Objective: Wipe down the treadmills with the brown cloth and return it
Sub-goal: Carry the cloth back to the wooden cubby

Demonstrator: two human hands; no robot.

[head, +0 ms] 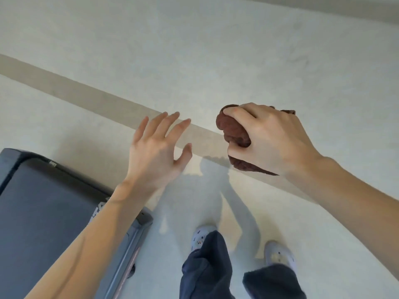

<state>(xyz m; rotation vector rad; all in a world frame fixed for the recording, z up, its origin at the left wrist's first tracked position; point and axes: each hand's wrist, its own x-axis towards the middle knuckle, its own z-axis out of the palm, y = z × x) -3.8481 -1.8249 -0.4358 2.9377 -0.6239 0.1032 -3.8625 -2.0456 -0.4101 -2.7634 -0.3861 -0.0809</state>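
My right hand (267, 139) grips the brown cloth (232, 130), bunched into a wad, in the air over the pale floor at centre right. My left hand (157, 147) hangs beside it with fingers spread and straight, holding nothing. The rear end of a grey treadmill (43, 201) with its dark belt lies at lower left, under my left forearm. Neither hand touches it.
I stand on a light floor (194, 50) crossed by a diagonal tan stripe (64, 87). My feet in pale clogs (201, 237) and dark trouser legs show at the bottom centre, just right of the treadmill's side rail (127, 251).
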